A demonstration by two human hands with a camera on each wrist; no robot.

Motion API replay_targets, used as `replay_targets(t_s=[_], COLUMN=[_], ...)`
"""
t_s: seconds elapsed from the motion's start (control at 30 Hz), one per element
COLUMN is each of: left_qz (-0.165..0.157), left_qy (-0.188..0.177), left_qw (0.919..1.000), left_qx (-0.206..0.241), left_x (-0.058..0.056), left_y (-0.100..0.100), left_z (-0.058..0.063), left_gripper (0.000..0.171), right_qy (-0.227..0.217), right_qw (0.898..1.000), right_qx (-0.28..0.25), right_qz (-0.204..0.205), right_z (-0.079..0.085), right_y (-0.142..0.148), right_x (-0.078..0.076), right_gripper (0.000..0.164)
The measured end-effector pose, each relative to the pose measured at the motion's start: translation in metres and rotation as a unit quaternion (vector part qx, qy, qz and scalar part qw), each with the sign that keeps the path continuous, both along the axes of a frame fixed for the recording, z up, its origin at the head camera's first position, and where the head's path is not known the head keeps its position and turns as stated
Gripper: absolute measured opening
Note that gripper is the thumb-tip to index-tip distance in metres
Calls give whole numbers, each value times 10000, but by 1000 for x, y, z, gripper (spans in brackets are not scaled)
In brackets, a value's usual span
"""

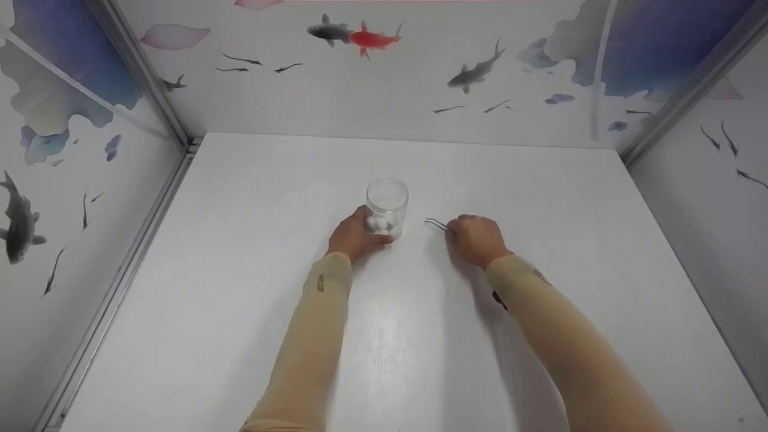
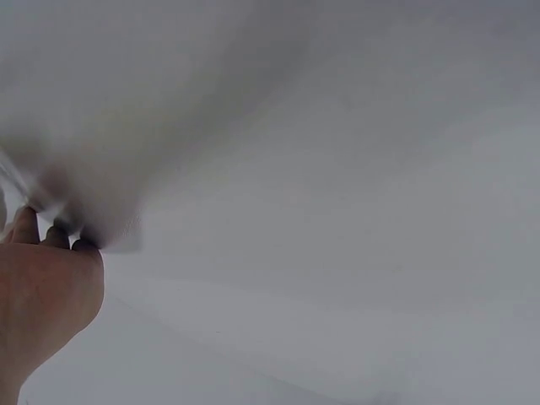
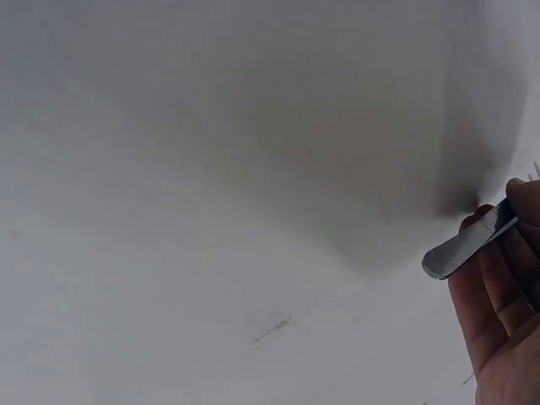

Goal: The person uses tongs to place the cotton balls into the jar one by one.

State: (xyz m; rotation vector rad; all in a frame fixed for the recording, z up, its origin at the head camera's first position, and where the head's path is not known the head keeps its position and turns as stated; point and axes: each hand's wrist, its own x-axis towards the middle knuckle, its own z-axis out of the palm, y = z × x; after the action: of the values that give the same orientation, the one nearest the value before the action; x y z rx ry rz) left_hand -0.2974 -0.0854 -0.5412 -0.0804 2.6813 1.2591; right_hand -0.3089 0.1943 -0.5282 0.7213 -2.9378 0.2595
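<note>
A clear jar [image 1: 387, 197] stands near the middle of the white table, with several white balls [image 1: 378, 224], apparently cotton balls, at its bottom. My left hand [image 1: 355, 234] grips the jar low on its left side, thumb across the front. In the left wrist view the fingers [image 2: 56, 235] of that hand reach the jar's edge at the far left. To the right of the jar, my right hand [image 1: 480, 239] holds metal tweezers [image 1: 438, 224], whose bent tips point left toward the jar. The broad rear end of the tweezers [image 3: 460, 253] sticks out of the fingers in the right wrist view.
The white table [image 1: 240, 288] is bounded by a printed back wall [image 1: 408, 114] and by side walls in metal frames [image 1: 174, 114]. Both forearms wear beige sleeves [image 1: 312, 336] and reach in from the front edge.
</note>
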Motion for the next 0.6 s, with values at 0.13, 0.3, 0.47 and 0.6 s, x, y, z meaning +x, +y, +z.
replay_targets(t_s=[0.13, 0.3, 0.47, 0.6], left_qz=[-16, -124, -308, -421], left_qy=[14, 3, -114, -198], left_qw=[10000, 9999, 9995, 9988], left_qx=[-43, -65, 9, 164], left_x=[1, 0, 1, 2], left_y=[2, 6, 6, -4], left_z=[0, -2, -4, -5], left_gripper=[79, 85, 103, 118], right_qy=[145, 368, 162, 88], right_qw=[9998, 9992, 9995, 9994], right_qx=[-102, -127, -98, -129], right_qz=[29, -32, -255, -308], right_z=[-5, -8, -11, -10], right_y=[1, 4, 10, 19], right_x=[4, 9, 16, 20], right_gripper=[15, 14, 22, 39])
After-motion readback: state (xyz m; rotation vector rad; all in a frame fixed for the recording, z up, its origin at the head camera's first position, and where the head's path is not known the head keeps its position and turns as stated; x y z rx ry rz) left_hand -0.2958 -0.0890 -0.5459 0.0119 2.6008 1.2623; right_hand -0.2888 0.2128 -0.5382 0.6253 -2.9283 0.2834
